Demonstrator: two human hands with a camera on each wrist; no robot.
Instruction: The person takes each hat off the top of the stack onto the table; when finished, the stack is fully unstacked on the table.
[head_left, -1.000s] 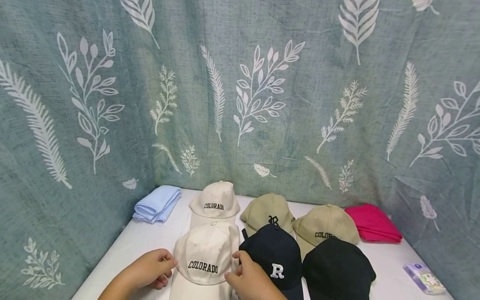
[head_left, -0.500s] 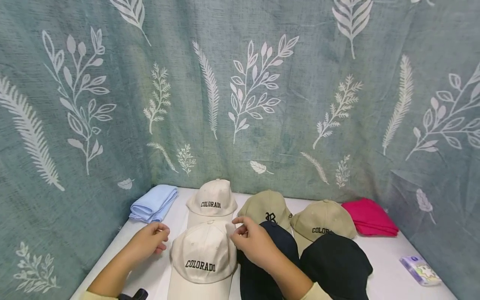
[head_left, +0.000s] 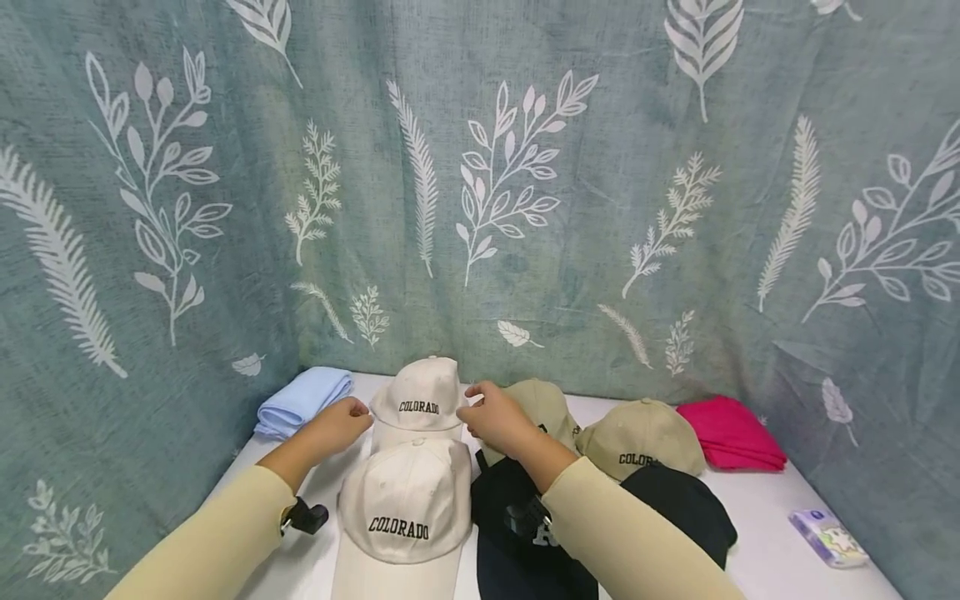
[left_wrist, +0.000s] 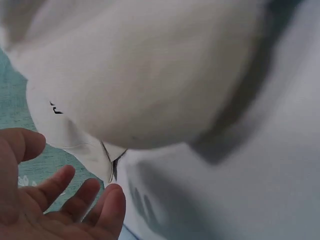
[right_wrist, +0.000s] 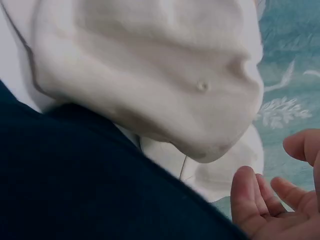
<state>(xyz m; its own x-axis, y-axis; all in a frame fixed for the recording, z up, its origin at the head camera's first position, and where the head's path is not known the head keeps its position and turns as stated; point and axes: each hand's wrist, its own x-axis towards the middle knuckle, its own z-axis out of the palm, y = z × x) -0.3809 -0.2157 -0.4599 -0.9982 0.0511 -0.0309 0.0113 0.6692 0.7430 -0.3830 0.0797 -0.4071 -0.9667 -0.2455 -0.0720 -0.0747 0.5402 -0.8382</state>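
Two cream caps lettered COLORADO stand one behind the other on the white table. My left hand (head_left: 341, 427) is at the left side of the rear cream cap (head_left: 420, 392), fingers loosely bent and holding nothing. On that cap's other side is my right hand (head_left: 495, 417), thumb and fingers spread apart. Both wrist views show a gap between thumb and fingers; whether a fingertip touches the cap I cannot tell. The front cream cap (head_left: 405, 492) lies below and between my forearms, its crown large in the left wrist view (left_wrist: 150, 75).
Under my right arm are a navy cap (head_left: 510, 500) and a black cap (head_left: 693, 508). Behind them sit an olive cap (head_left: 543, 400) and a khaki cap (head_left: 645, 433). Folded blue cloth (head_left: 303, 402), red cloth (head_left: 731, 433) and a tissue pack (head_left: 828, 537) lie near the edges.
Both hands have left the sides of the front cream cap and moved forward to either side of the rear one. The caps have stayed in place; the view has shifted slightly.
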